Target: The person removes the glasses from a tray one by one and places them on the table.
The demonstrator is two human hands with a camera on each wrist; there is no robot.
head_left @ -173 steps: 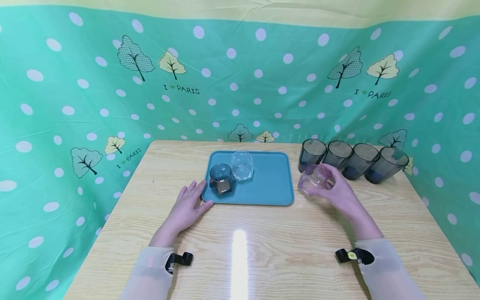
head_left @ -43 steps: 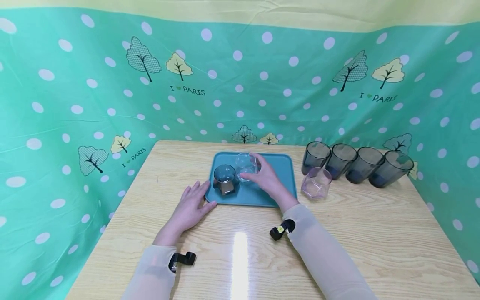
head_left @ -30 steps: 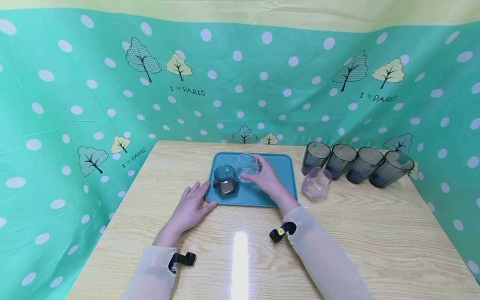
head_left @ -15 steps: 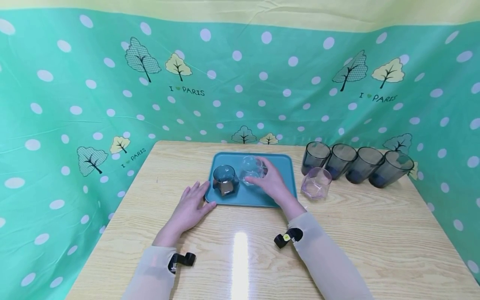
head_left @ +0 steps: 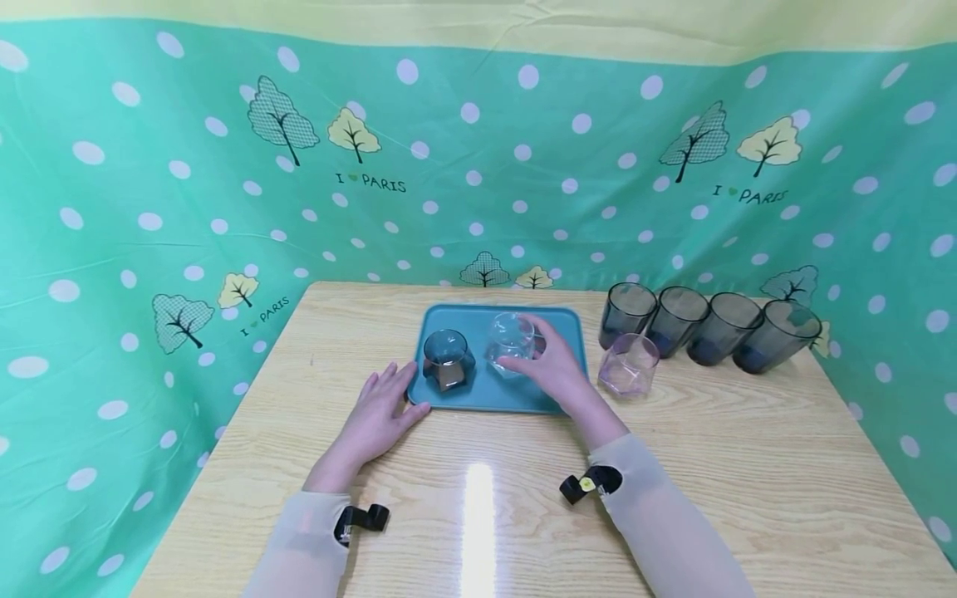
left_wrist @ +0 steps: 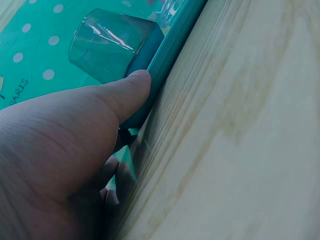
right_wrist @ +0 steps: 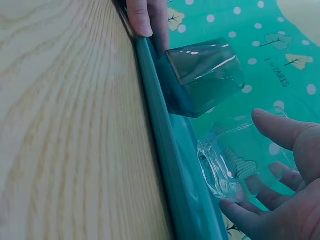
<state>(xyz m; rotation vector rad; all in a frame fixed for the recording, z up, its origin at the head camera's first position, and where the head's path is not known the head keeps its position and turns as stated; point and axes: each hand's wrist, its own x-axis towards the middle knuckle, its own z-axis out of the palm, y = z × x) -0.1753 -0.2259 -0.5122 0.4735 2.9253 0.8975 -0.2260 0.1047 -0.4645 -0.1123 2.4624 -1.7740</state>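
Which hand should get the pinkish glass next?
Probably the right hand, once it frees the clear glass: it's nearer the pinkish glass. The left hand rests at the opposite end of the tray.

Tray: on the worktop
Left glass: on the tray, left side
Middle glass: right of that
Right glass: right of the tray
Tumblers: I see four behind it, extending right
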